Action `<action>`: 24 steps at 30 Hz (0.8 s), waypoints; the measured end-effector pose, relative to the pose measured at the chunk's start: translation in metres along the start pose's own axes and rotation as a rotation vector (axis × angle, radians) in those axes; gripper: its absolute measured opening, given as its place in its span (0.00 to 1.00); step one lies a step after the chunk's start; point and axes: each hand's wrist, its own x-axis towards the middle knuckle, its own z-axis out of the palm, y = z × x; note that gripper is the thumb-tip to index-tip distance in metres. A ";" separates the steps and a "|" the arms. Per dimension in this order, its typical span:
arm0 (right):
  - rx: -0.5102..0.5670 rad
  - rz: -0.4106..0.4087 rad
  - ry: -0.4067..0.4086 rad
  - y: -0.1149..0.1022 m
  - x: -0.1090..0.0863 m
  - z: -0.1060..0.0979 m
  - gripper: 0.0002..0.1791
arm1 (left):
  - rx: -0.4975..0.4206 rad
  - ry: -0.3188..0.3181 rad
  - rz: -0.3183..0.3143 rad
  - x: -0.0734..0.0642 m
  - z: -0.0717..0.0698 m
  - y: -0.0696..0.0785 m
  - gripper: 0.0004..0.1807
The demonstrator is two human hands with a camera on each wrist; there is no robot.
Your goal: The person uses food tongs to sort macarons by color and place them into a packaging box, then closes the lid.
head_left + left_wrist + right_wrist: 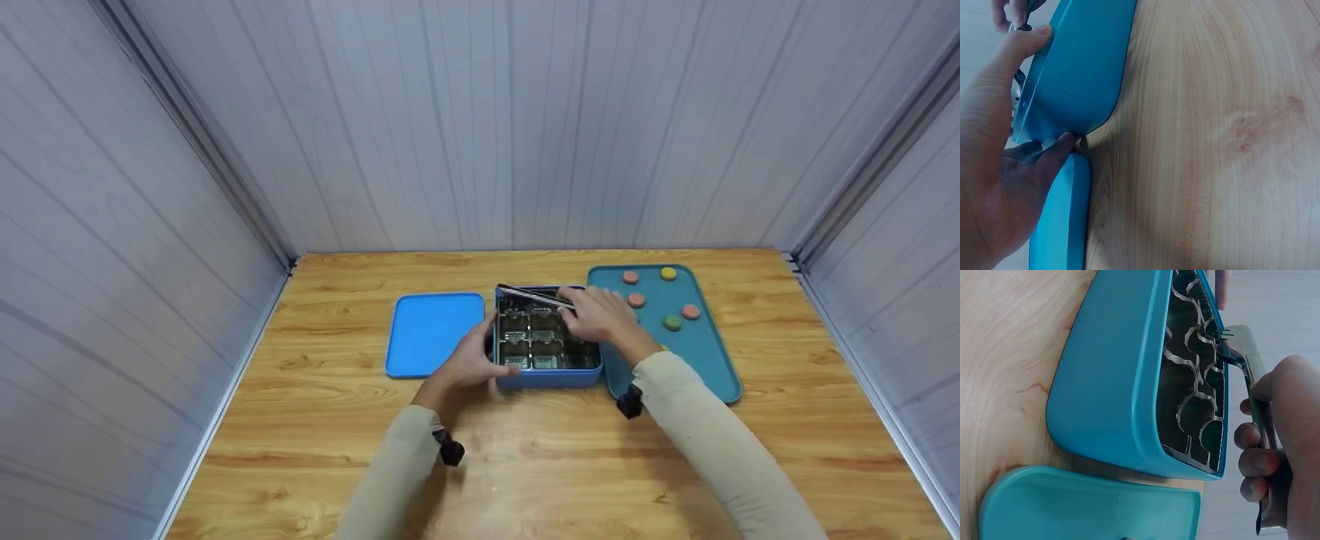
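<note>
A blue box (550, 379) with a clear divided insert (545, 348) sits on the table. My left hand (471, 358) grips its near left corner, thumb over the front rim and fingers along the left side; the left wrist view also shows this hand (1005, 169) at the corner. In my right hand (600, 313) is a pair of metal tongs (534, 295), slanting over the box's back rim with tips at the far left corner. The right wrist view shows one forked tip (1222, 334) and a broad flat blade (1244, 340), with fingers wrapped round the handle.
A teal tray (709, 360) with several pink, yellow and green macarons stands against the box's right side; my right forearm covers part of it. A flat blue lid (433, 334) lies to the left. White panel walls (480, 150) enclose the wooden table (525, 465).
</note>
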 end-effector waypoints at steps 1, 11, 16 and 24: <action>0.001 -0.001 -0.001 0.000 0.000 0.000 0.23 | -0.002 0.000 -0.002 -0.001 0.000 0.000 0.71; 0.017 0.028 -0.030 0.000 0.000 -0.001 0.26 | 0.017 0.001 0.036 0.006 0.001 -0.015 0.74; 0.026 0.046 -0.045 -0.001 0.000 -0.003 0.29 | -0.019 0.005 0.070 0.010 0.002 -0.023 0.78; 0.069 0.056 0.000 0.000 -0.002 -0.004 0.32 | -0.030 0.010 0.102 0.005 0.001 -0.016 0.73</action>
